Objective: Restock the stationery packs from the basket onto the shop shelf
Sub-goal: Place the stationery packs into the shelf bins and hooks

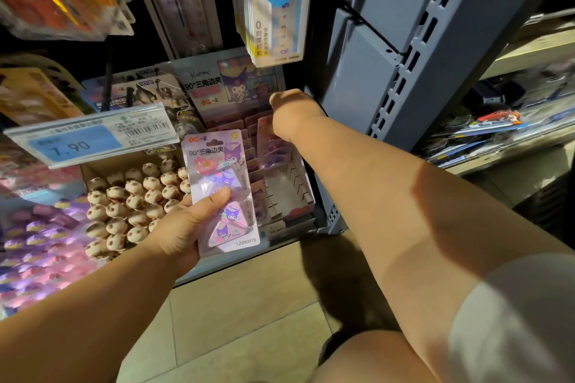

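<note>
Pink pack (222, 190), long axis upright, gripped in the left hand (180, 227), lay just near-left of the box (298, 193); the right hand (292, 109) hung over its far end, grip hidden.

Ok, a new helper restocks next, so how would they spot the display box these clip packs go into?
Find the grey slotted shelf upright; the cardboard display box sits on the lowest shelf just left of its foot. Unlike the neighbouring box of round brown-spotted figures, it has slotted dividers and a tall purple cartoon header card matching the pink clip pack in the left hand.
</note>
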